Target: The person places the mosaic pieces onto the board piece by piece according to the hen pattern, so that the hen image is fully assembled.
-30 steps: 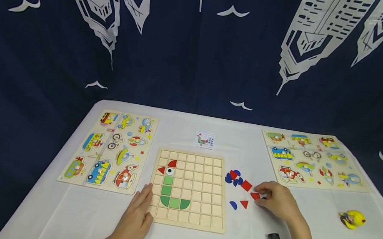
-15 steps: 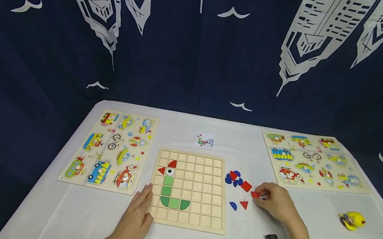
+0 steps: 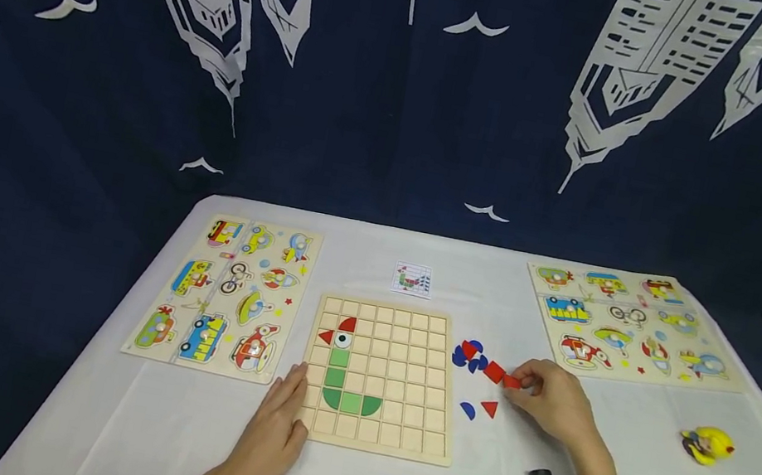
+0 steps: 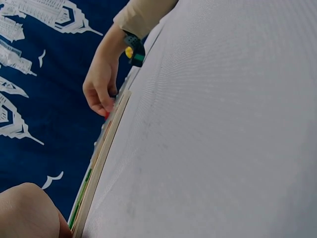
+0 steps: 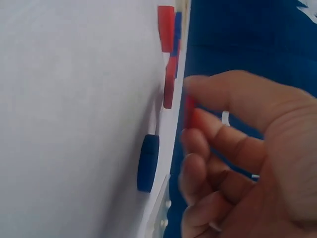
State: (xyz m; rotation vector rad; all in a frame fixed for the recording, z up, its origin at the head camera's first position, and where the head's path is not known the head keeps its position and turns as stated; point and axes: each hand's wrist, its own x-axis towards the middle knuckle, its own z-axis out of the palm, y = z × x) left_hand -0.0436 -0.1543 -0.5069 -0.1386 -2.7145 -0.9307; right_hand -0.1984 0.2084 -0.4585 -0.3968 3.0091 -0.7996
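Note:
In the head view my left hand (image 3: 269, 429) rests along the left edge of a wooden grid board (image 3: 397, 435), fingers extended. On the board a bird shape is laid out: a red quarter-round (image 3: 348, 324), a red triangle (image 3: 326, 336), an eye tile (image 3: 343, 340) and green tiles (image 3: 334, 378). Right of the board, my right hand (image 3: 556, 403) pinches a small red piece (image 3: 511, 382) between thumb and fingertips; the right wrist view shows this piece (image 5: 190, 113) blurred. A red square (image 3: 494, 372) lies right beside it. Nearer me are another red triangle (image 3: 489, 408) and a blue half-round (image 3: 468, 410).
Several blue pieces (image 3: 459, 357) with a red one among them are heaped by the board's right edge. A pattern card (image 3: 412, 280) lies behind the board. Vehicle puzzle boards flank it, left (image 3: 234, 347) and right (image 3: 631, 368); a yellow duck toy (image 3: 708, 444) sits at right.
My right hand has shifted the pinched red piece slightly away from me, up close to the red square. The left hand keeps its place on the board. The head view has turned a little.

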